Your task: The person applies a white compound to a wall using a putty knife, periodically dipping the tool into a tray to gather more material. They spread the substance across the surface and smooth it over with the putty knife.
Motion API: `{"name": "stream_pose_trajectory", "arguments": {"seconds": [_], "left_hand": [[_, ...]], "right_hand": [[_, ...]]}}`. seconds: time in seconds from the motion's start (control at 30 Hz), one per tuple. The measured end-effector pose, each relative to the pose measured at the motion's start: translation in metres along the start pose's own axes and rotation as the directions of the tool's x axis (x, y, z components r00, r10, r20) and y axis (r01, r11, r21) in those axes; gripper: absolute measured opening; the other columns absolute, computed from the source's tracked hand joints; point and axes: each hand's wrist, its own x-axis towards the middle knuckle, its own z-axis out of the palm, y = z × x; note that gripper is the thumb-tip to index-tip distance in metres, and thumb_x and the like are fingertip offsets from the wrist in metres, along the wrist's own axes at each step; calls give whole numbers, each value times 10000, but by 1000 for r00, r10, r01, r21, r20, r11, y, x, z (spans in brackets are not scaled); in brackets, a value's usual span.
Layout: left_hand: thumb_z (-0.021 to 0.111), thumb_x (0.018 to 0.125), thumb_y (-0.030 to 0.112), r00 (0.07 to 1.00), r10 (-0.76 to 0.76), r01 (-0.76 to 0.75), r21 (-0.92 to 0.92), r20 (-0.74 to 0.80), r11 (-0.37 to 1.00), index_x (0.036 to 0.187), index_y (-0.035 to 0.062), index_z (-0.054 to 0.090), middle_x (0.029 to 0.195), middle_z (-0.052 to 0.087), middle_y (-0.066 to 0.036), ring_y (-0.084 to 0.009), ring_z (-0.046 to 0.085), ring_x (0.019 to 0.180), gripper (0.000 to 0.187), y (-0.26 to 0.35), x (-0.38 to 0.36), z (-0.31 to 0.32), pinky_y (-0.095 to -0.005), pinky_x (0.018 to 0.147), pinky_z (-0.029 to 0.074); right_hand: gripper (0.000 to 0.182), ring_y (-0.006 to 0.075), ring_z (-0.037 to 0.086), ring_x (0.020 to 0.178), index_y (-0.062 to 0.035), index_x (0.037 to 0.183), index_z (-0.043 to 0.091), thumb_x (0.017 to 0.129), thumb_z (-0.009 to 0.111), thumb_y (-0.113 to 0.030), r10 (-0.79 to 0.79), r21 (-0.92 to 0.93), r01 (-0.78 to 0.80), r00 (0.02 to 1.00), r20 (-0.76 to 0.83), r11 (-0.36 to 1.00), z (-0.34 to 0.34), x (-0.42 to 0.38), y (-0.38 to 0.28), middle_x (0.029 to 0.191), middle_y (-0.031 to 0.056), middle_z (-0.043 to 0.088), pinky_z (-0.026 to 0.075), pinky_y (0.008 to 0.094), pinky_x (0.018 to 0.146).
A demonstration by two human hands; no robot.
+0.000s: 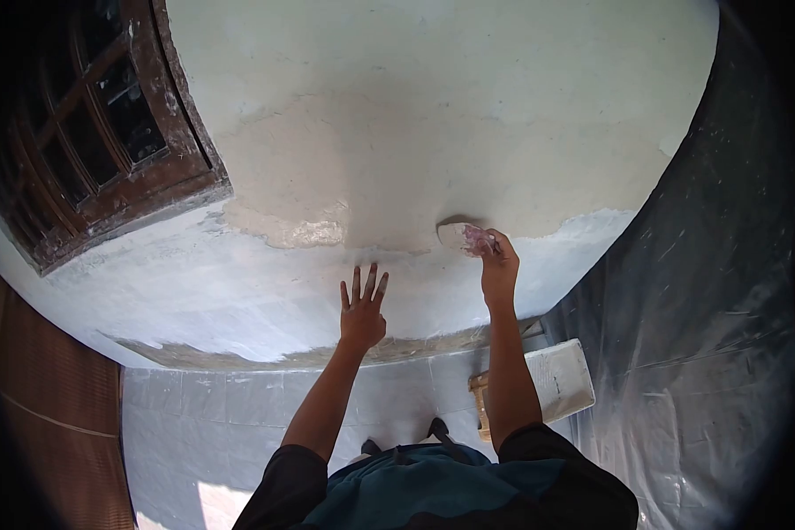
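Note:
My right hand [498,265] grips a flat, rounded, whitish pad with reddish smears [461,237] and holds it at the wall [397,168], where the beige coat meets the white. The fingers are bent around its right end, so part of it is hidden. Lower and to the left, my left hand [362,307] is spread with its fingers pointing up, close over the white part of the wall. It holds nothing, and its fingertips look whitened. A wet, shiny patch [314,231] shows on the beige coat above and left of it.
A brown wooden window [97,124] is set in the wall at upper left. A whitish rectangular tub [560,378] stands beside my right forearm, with a yellowish wooden piece [480,405] near it. Plastic sheeting [680,353] hangs at right. Grey tiles [238,415] cover the floor.

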Motion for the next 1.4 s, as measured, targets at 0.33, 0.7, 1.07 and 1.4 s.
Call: {"name": "stream_pose_trajectory", "arguments": {"seconds": [0.33,0.7,1.07,1.4], "left_hand": [[613,758,153,999,16,-21,122,41,992,1516,159,146,1589,9,-121,-369,-36,1457,890,-2,1,4,-590,1142,44],[600,743,106,999,-17,15,43,48,999,1514,182,174,1594,25,-98,-352,-37,1461,884,2,2,3,-580,1147,45],[636,761,166,997,17,-30,166,80,986,1517,176,151,1588,0,-131,-376,-30,1455,898,-2,3,4,-603,1137,62],[577,740,79,1000,-5,4,17,26,1000,1509,187,198,1592,24,-105,-353,-23,1461,864,8,0,10,-596,1141,43]], "right_hand": [[231,113,589,914,52,1142,583,914,565,29,119,35,-115,985,-125,993,-10,1,14,993,74,644,472,249,825],[244,119,598,909,46,1159,576,917,559,19,154,265,-119,982,-112,957,-6,-7,15,1022,78,651,489,255,825],[256,138,613,928,52,1161,588,907,570,28,205,231,-196,979,-17,953,-12,-10,22,997,94,660,496,262,837],[160,202,631,949,15,1093,511,934,524,2,254,419,-226,967,-11,879,-31,-20,27,1040,114,625,555,345,852]]}}
